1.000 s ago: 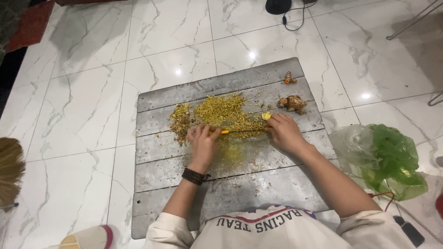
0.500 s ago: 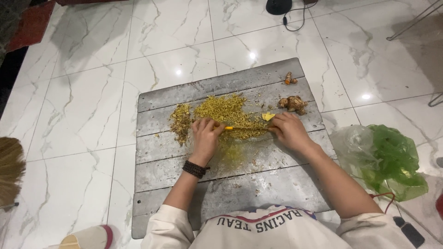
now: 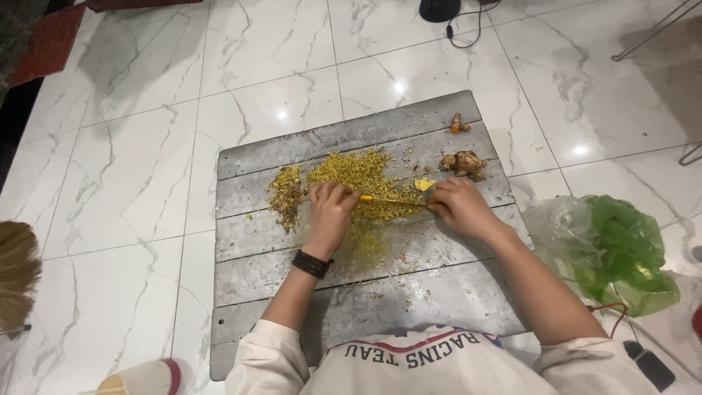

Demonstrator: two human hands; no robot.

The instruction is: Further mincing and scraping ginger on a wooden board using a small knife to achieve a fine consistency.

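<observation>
a white marble floor (image 3: 131,161) lies all round, and on it a grey plank board (image 3: 351,292) carries the work. off to the right of the hands sits a crumpled green plastic bag (image 3: 621,252); a straw broom (image 3: 14,274) pokes in far to the left. just above the hands spreads a heap of chopped yellow bits (image 3: 358,179). beyond the right hand (image 3: 461,208) lie knobbly brown roots (image 3: 464,162). that hand is closed round the handle end of a knife (image 3: 395,200), the left hand (image 3: 330,208) pressing fingers flat on its blade tip. a yellow slice (image 3: 423,184) sits just beside.
</observation>
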